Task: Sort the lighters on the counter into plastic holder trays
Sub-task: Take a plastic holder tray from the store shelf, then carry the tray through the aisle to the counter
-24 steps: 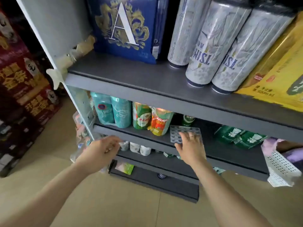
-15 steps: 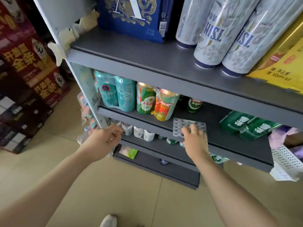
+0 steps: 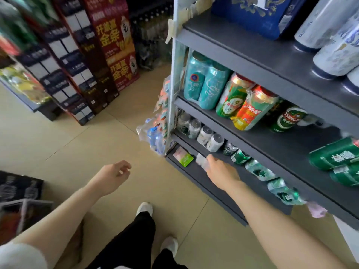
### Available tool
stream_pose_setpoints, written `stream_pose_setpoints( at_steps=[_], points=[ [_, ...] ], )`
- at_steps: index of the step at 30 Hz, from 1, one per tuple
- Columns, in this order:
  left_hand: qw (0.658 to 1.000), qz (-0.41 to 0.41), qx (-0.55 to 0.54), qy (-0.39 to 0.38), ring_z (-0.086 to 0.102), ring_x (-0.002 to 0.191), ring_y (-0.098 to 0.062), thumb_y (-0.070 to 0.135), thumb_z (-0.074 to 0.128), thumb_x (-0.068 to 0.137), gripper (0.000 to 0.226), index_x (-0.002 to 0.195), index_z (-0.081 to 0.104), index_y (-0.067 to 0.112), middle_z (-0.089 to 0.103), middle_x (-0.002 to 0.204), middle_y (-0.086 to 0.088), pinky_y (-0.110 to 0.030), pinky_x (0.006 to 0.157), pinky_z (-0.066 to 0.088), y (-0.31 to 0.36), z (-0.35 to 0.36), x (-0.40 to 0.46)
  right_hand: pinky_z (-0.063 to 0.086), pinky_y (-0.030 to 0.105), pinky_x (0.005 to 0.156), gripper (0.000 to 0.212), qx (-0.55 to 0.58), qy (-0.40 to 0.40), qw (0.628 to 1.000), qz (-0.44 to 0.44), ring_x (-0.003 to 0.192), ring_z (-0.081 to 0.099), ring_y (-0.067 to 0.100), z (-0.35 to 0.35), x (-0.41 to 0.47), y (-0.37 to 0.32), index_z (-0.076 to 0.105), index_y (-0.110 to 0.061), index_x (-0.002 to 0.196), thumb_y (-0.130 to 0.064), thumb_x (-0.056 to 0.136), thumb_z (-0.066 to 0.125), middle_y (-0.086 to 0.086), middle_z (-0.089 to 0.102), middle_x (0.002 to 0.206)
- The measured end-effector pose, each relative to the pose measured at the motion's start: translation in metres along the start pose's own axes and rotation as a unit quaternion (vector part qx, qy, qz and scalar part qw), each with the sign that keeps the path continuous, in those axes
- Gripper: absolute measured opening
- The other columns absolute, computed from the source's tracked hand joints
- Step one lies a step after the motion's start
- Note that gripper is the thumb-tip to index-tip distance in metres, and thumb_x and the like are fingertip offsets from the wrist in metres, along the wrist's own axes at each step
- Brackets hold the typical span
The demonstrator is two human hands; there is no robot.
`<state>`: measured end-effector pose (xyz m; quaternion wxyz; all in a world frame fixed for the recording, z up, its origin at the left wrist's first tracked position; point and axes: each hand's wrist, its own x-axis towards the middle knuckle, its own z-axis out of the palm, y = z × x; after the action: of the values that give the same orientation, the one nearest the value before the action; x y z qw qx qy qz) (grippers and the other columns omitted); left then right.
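My right hand (image 3: 223, 172) reaches out in front of the low shelves and grips a pale, clear plastic holder tray (image 3: 201, 161). The tray is blurred and mostly hidden by my fingers. My left hand (image 3: 113, 174) hangs over the tiled floor, away from the shelf unit. Its fingers are loosely apart and it holds nothing. No lighters and no counter are in view.
A grey metal shelf unit (image 3: 258, 61) fills the right side, stocked with beer cans (image 3: 208, 88) and bottles. A green packet (image 3: 184, 158) lies on the bottom shelf. Stacked cartons (image 3: 116, 49) stand at the back left. A dark basket (image 3: 19, 193) sits at the lower left. My feet (image 3: 144, 208) stand on the tiles.
The tray has left the middle shelf and now sits lower and further left in my right hand. My left hand has come away from the shelf edge. The view has swung left and down.
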<state>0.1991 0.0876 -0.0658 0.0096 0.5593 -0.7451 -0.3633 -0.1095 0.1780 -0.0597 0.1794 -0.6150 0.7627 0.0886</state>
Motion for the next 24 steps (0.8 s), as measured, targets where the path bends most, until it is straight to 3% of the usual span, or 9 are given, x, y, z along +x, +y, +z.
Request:
stream_pose_setpoints(
  at_steps=[4,12,19,24],
  points=[
    [0.995,-0.085,-0.006,0.048,0.053,0.072,-0.016,0.017,0.05,0.09,0.021,0.109,0.058,0.013,0.062,0.093,-0.002,-0.024,0.067,0.036,-0.062,-0.024,-0.013,0.037,0.034,0.059,0.023,0.045,-0.035,0.995,-0.082,0.089,0.058,0.033,-0.031,0.053,-0.076,0.036,-0.009,0.115,-0.021,0.096,0.033,0.014,0.059,0.11],
    [0.963,-0.204,-0.081,0.159,0.056,0.079,-0.019,0.016,0.054,0.087,0.019,0.105,0.061,0.012,0.063,0.094,-0.003,-0.025,0.071,0.038,-0.153,-0.086,-0.003,0.044,0.04,0.075,0.022,0.062,-0.044,0.967,-0.243,0.101,0.057,0.037,-0.088,0.165,-0.261,0.04,-0.009,0.103,-0.023,0.089,0.049,0.02,0.06,0.108],
    [0.942,-0.261,-0.134,0.163,0.059,0.085,-0.016,0.021,0.051,0.089,0.02,0.107,0.059,0.016,0.063,0.098,0.001,-0.025,0.074,0.044,-0.221,-0.177,0.056,0.048,0.042,0.073,0.014,0.042,-0.098,0.962,-0.251,0.082,0.055,0.034,-0.104,0.293,-0.376,0.032,-0.016,0.085,-0.021,0.086,0.044,0.01,0.053,0.086],
    [0.943,-0.223,-0.143,0.2,0.057,0.078,-0.013,0.021,0.052,0.088,0.02,0.107,0.059,0.017,0.057,0.084,0.01,-0.024,0.07,0.043,-0.25,-0.263,0.127,0.036,0.031,0.063,0.012,-0.05,-0.106,0.968,-0.222,0.075,0.046,0.027,-0.126,0.383,-0.413,0.031,-0.015,0.087,-0.022,0.088,0.041,0.012,0.06,0.1]
  ],
)
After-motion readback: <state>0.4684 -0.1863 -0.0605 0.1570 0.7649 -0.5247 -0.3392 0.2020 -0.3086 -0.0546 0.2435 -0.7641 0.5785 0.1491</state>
